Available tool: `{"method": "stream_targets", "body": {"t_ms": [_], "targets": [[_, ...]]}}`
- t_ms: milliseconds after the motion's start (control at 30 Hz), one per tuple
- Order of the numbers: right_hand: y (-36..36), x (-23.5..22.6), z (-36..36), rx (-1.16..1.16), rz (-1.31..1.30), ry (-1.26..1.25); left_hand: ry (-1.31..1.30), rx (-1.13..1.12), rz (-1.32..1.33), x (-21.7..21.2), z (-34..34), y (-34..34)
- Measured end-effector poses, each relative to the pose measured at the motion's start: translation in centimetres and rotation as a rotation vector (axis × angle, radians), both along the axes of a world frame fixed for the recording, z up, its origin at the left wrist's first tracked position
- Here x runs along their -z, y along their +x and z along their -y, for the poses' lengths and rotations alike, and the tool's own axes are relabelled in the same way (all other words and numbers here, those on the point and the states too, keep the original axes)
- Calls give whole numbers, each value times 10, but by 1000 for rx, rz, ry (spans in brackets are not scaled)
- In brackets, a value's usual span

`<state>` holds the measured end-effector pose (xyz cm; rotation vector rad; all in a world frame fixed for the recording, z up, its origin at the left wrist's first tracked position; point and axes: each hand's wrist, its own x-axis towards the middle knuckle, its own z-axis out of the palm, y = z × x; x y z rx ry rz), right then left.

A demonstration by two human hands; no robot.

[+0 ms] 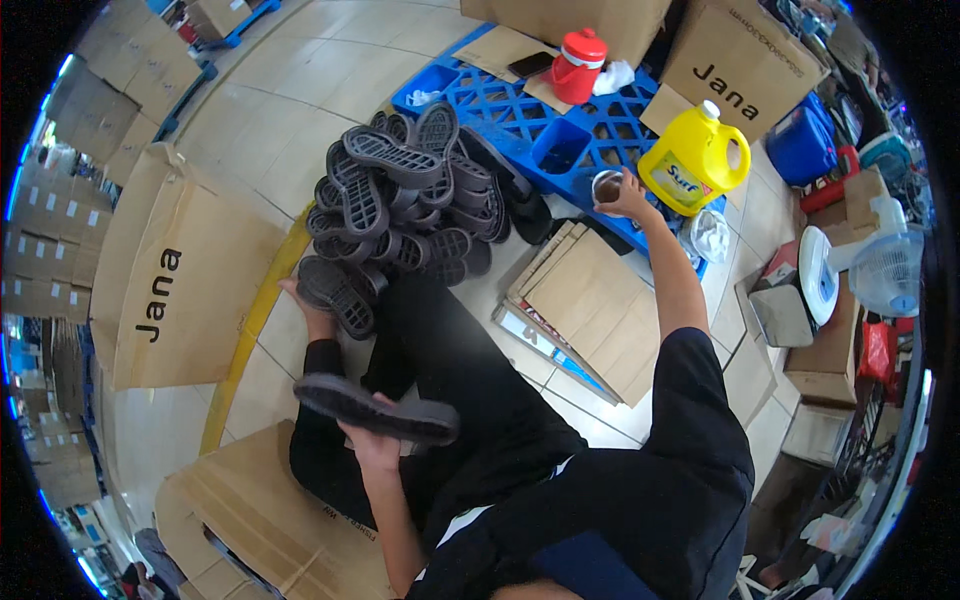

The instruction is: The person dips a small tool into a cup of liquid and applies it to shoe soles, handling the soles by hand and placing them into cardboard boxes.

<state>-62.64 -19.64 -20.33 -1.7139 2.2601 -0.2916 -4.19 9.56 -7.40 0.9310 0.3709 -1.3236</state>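
My left hand (372,446) is closed round a dark grey shoe sole (420,420), held edge-on above my folded legs. Out to the right, my right hand (630,200) grips a small clear cup (605,190) with brown contents, over the edge of a blue plastic pallet (515,135). Whether the cup rests on the pallet I cannot tell. Just beyond that hand stands a yellow jug (690,160) with a white cap. In front of my legs lies a heap of dark shoe soles (400,190), their undersides showing a grid pattern.
Flattened cardboard (600,310) is stacked beside my right knee. A red-and-white drink jug (578,68) and a black phone (531,65) are on the pallet. Cardboard boxes (190,270) stand at left, and an open carton (290,510) is near my left side. A fan (885,270) stands right.
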Motion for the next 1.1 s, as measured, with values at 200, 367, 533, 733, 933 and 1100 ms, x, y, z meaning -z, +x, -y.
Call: {"method": "stream_targets", "body": {"t_ms": [200,367,533,733,933,1100], "targets": [[26,-17,-16,-28,-14,-16,-373,51,-272,51,-68,68],[39,-23,-79,-34,32,-117,-420,-7,-300,62,-64,74],[54,-17,-159,-31,128,-42,-121,-52,-137,63,-62,71],[77,8,-243,-4,126,13,-245,50,-85,71,-69,75],[77,39,-277,220,178,31,-204,34,-107,68,-63,71],[80,56,-268,163,120,103,-159,-70,-49,85,-70,86]]}}
